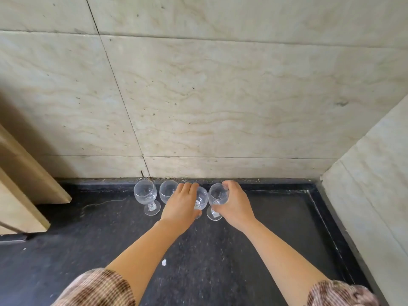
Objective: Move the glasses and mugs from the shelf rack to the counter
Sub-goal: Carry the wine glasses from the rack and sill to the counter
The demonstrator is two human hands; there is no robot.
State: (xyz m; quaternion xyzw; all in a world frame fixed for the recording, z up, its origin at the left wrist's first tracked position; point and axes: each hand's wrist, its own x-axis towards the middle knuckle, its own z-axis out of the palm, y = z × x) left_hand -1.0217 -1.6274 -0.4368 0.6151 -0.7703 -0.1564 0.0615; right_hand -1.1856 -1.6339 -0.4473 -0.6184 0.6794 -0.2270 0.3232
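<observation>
left hand [181, 203] grips third glass [202, 198] | right hand [235, 203] grips fourth glass [217, 195] (both upright)

Four stemmed glasses stand upright in a row on the counter [276, 228], close against the back wall [220, 96]. From left: first glass [146, 196], second glass [166, 191], third glass [201, 199], fourth glass [217, 198]. The left hand [180, 205] lies over the third glass, partly before the second. The right hand [235, 203] wraps the fourth from its right. A side wall [371, 177] bounds the counter at right; a wooden panel [26, 180] stands at left.
</observation>
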